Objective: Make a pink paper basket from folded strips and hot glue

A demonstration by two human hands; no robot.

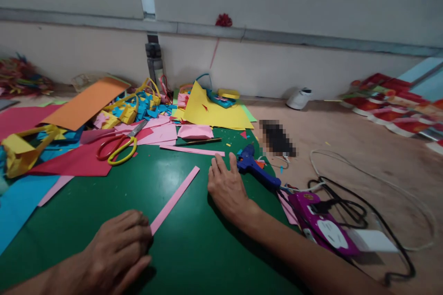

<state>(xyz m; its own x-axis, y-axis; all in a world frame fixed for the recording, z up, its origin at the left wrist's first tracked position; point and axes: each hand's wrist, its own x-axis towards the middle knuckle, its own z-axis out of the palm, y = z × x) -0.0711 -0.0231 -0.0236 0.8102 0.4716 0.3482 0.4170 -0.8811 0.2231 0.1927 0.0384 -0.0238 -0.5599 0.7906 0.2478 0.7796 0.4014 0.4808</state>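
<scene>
Left hand point(119, 249) sat low on the green table point(180, 258), fingers curled, thumb set apart below them; the near pink strip point(175, 200) ran from its fingers up and right across the tabletop; its lower end was hidden there — couldn't tell if it was pinched or just pressed down. Right hand point(227, 189) was palm down, fingers loosely extended, gripping nothing visible; its fingertips were at the right end of the far pink strip point(192, 150), contact unclear; index finger just beside the blue glue gun point(258, 166), which lay on its side at the table's right edge.

Beyond the far strip: a dark thin stick point(199, 142), then a folded pink piece point(195, 132); yellow sheet point(218, 113) behind those. Scissors point(121, 145), one handle red, one yellow, lay left of the strips on red and pink paper, blades pointing away; orange sheet point(88, 101) farther back, blue sheet point(24, 203) at the left edge. Purple power strip point(321, 221) was on the floor, right of the table — cables around it.
</scene>
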